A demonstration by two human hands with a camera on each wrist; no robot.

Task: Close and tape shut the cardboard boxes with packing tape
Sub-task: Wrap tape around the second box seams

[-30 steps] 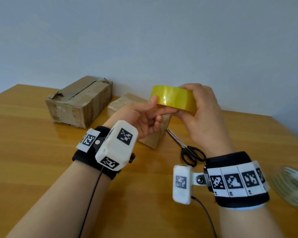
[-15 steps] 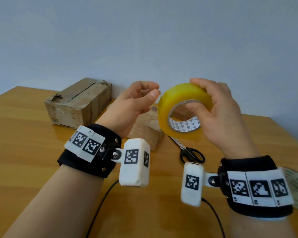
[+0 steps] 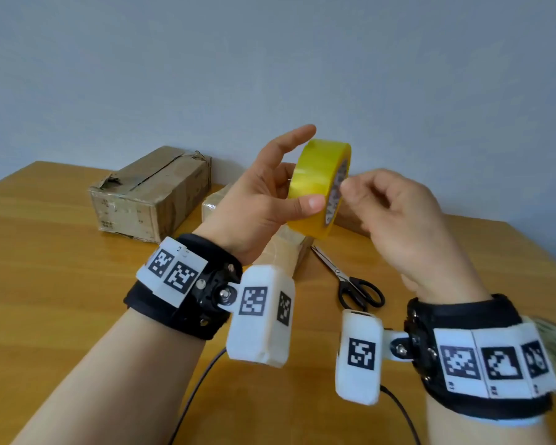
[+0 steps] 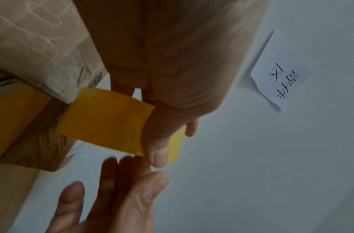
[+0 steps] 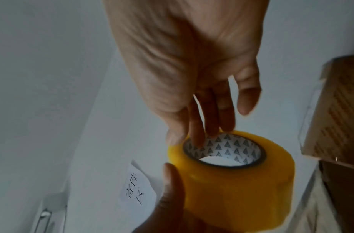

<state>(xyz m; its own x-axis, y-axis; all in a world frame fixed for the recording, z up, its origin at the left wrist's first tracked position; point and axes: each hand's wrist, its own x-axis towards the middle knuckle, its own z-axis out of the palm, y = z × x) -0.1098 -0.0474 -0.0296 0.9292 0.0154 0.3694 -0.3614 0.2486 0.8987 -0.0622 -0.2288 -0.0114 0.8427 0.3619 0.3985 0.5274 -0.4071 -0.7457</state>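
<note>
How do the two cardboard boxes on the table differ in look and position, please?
The left box stands in full view by the wall, its top seam split and a corner torn; the nearer box is mostly hidden behind the left hand and tape roll, with glossy tape on it. Both are brown cardboard.

Wooden table (image 3: 61, 284): boxes (image 3: 151, 194), scissors (image 3: 350, 281).

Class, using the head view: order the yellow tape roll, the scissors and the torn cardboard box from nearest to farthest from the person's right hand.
1. Yellow tape roll: touching the right hand, on its left, held by the left hand.
2. Scissors: on the table, just below the right hand.
3. Torn cardboard box: far left, by the wall.
</note>
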